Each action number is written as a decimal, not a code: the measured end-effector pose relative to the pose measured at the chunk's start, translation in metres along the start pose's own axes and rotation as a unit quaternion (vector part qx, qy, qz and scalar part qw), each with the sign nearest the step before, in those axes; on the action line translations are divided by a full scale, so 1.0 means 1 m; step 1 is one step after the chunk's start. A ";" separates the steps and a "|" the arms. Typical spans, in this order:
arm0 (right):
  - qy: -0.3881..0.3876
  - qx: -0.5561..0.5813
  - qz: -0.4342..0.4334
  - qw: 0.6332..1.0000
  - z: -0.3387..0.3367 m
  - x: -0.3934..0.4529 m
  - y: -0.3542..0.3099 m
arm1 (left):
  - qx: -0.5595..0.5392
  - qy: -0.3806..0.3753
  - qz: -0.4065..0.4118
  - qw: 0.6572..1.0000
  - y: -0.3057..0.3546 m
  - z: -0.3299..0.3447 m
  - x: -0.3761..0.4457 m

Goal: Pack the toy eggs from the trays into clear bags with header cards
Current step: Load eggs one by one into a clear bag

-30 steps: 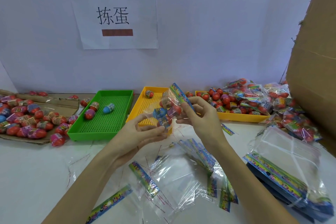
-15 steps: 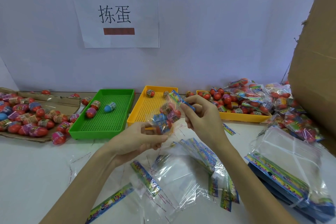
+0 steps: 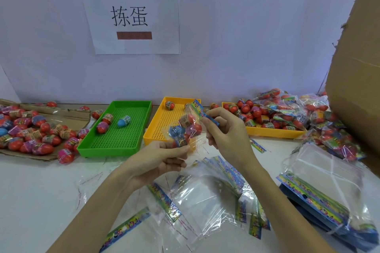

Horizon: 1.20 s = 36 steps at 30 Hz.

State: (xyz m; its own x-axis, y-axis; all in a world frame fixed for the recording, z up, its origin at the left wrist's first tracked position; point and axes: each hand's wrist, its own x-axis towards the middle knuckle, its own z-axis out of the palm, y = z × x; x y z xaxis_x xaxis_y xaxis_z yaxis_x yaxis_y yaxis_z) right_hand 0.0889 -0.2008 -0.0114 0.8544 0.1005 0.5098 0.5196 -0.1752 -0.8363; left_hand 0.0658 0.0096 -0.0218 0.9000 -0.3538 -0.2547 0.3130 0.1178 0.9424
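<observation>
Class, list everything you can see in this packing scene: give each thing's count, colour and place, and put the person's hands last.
green tray: one, green, left of centre, holding three eggs
yellow trays: two, yellow, centre and right
loose toy eggs: many, mostly red, on cardboard at left
filled bag: one, clear, held between both hands
packed bags: a heap, far right
empty bags: several, clear with colourful headers, on the near table
paper sign: one, white, on wall
cardboard box: one, brown, right edge
left hand: pinches bag's bottom
right hand: pinches bag's header
</observation>
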 end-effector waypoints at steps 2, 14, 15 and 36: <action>0.007 -0.001 0.011 1.000 0.001 0.000 0.001 | 0.003 0.006 0.028 1.000 -0.001 -0.001 0.001; -0.093 -0.223 -0.130 0.962 0.028 -0.015 0.012 | -0.139 0.077 0.078 0.984 0.000 0.002 0.009; -0.076 -0.240 -0.141 0.958 0.030 -0.015 0.012 | -0.144 0.067 0.073 0.985 0.000 0.000 0.009; -0.010 -0.053 0.010 0.998 0.010 -0.004 -0.018 | 0.172 0.237 0.360 0.886 -0.002 0.004 0.002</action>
State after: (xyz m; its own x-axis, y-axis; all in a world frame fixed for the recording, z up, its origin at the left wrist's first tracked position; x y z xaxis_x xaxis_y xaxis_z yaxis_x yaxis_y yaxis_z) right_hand 0.0762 -0.1886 -0.0007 0.8655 0.1148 0.4877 0.4992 -0.2804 -0.8199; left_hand 0.0659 0.0044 -0.0234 0.8808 0.1377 0.4530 -0.4307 -0.1644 0.8874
